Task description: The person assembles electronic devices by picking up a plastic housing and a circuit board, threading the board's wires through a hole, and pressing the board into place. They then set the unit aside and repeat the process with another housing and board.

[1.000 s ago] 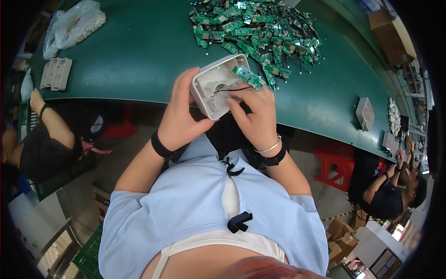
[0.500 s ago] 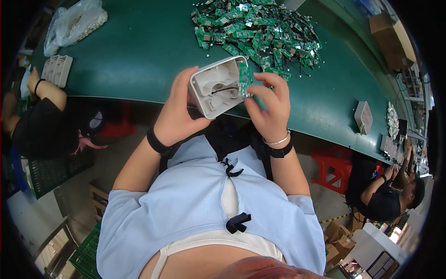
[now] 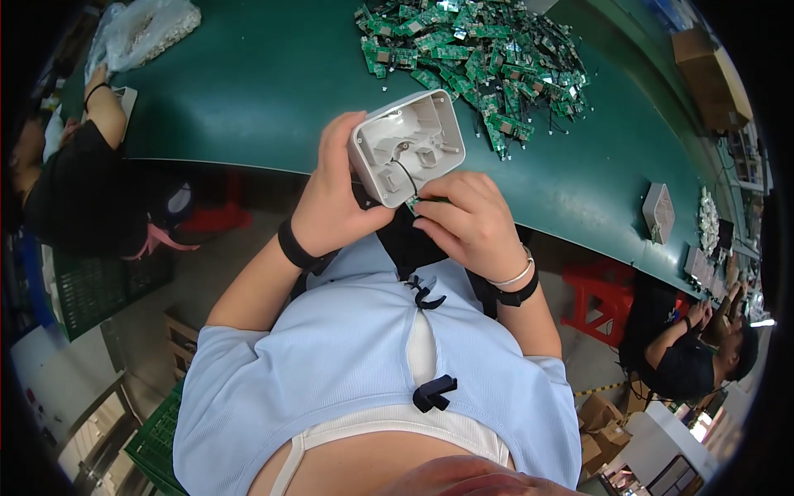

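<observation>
- Currently, the left hand (image 3: 337, 194) supports a pale grey, open-topped plastic box with rounded corners (image 3: 385, 157), its grip closed around the left side, fingers along the far edge and thumb at the near corner.
- That box is tilted, its hollow side showing moulded posts and ribs, and it is held up over the front edge of the dark green worktop (image 3: 248, 91).
- The right hand (image 3: 475, 221) is just off the box's near right corner; its grip is pressed together, pinching a small green circuit board (image 3: 412, 201), mostly hidden by the fingers.
- A thin black cable (image 3: 405, 172) curves from inside the box over its rim to those fingertips.
- Beyond the hands, a large heap of green circuit boards with black leads (image 3: 488, 62) lies on the worktop.
- Farther left is a clear plastic bag of small pale pieces (image 3: 157, 37), with a co-worker's hand (image 3: 98, 78) near it.
- To the right stands another pale grey plastic box (image 3: 659, 212), near a pile of small white parts (image 3: 709, 219).
</observation>
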Demonstrator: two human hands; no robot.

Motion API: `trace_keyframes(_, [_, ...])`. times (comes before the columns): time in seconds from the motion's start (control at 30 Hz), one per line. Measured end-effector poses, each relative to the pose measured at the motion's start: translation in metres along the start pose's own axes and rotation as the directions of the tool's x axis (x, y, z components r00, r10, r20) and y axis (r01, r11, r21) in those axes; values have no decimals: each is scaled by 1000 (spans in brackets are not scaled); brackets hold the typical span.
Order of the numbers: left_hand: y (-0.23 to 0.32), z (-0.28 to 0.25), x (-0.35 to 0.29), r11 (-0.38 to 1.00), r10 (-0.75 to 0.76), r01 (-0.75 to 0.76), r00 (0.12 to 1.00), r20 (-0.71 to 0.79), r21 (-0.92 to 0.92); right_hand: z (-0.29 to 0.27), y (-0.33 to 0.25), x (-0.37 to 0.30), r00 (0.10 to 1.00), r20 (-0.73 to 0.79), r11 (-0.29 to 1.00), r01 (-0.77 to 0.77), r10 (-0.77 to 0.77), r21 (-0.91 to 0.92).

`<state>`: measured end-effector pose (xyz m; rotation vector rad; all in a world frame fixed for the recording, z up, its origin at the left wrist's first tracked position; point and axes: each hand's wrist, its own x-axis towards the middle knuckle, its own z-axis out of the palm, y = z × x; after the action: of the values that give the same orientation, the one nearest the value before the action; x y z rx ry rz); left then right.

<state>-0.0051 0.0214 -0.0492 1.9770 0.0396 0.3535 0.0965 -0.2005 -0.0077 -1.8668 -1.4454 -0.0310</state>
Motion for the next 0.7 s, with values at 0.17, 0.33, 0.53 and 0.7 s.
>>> trace_keyframes(0.17, [6,-2,0,996,-52,51,999,-10,-72,14,10,-6,996,-83,996,-24,31,88])
trace_keyframes(0.33, [13,-5,2,991,-123,123,992,11,-61,22,13,-6,982,-134,982,-117,137,145])
trace_keyframes(0.53, [21,-1,5,987,-94,98,995,42,-127,27,5,6,906,-237,917,-283,351,280])
trace_keyframes(0.7, [12,6,2,980,3,1,1000,16,-197,15,15,-4,999,-48,995,-22,18,-93])
